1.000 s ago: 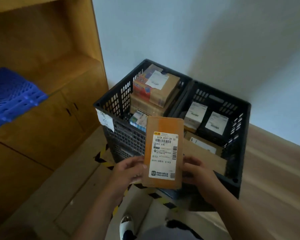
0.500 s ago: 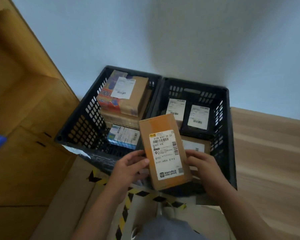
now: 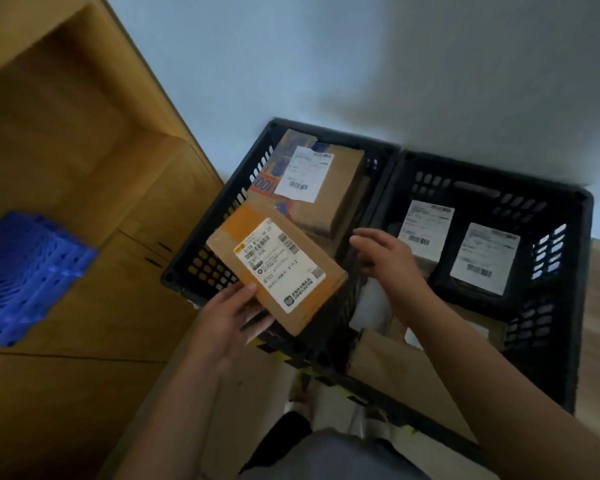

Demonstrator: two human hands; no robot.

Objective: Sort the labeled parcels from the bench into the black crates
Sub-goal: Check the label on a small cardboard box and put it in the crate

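Note:
My left hand holds a flat brown parcel with a white label by its near corner, over the near part of the left black crate. A larger labeled box lies on other parcels in that crate. My right hand hovers with relaxed fingers above the wall between the two crates, off the parcel. The right black crate holds a white-labeled box, a dark parcel with a label and a brown one at its near side.
A wooden cabinet stands to the left, with a blue plastic pallet on its ledge. Yellow-black tape marks the floor in front of the crates. A pale wall rises behind them, wooden floor to the right.
My right hand has let go of the parcel and opened. My left hand has swung the parcel left, over the left crate. The view has tilted and moved closer.

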